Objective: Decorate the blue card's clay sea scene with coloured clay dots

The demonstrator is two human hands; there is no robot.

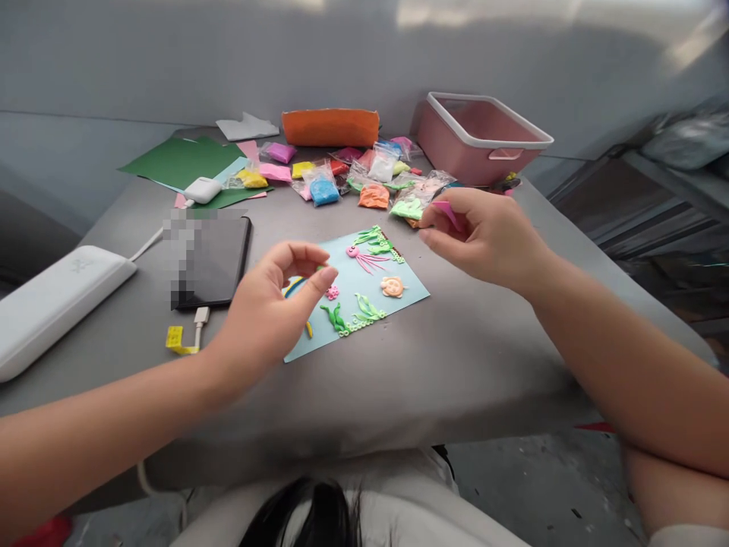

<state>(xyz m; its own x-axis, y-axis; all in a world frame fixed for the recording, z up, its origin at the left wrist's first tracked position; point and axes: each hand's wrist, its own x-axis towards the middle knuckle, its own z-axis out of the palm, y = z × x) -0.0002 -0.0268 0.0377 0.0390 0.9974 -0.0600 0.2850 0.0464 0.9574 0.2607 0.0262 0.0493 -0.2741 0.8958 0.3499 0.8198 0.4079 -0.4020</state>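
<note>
My left hand is above the left side of a light blue card, thumb and fingertips brought together. A tiny bit of green clay shows at those fingertips. The card carries clay figures: a pink octopus, a beige turtle, green seaweed and a small pink shape. Part of a blue and yellow figure is behind my left hand. To the right of the card, my right hand is raised with fingers curled around a slim pink thing, mostly hidden in the palm.
Bags of coloured clay lie behind the card, before an orange piece and a pink bin. Green paper is at back left. A black tablet-like device, white power bank and cables lie left.
</note>
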